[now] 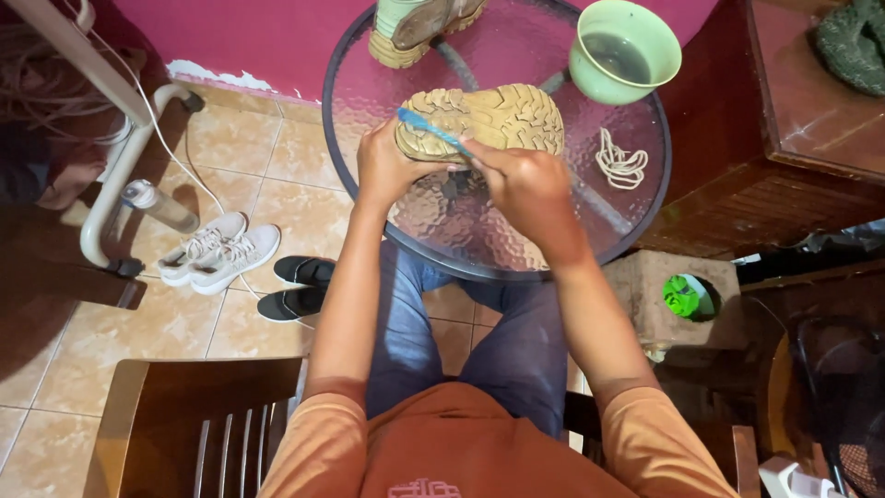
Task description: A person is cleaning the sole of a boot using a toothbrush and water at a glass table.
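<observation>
While I sit at the round glass table (636, 198), my left hand (387, 166) clasps the heel end of a tan shoe (502, 118), held sole-up over the tabletop. My right hand (525, 184) is closed around the handle of a blue toothbrush (429, 129), whose shaft lies across the tread near the heel. A green bowl (625, 51) of water stands near the table's far edge, with a coiled pale lace (619, 164) beside the shoe. A second shoe (419, 23) rests farther back.
</observation>
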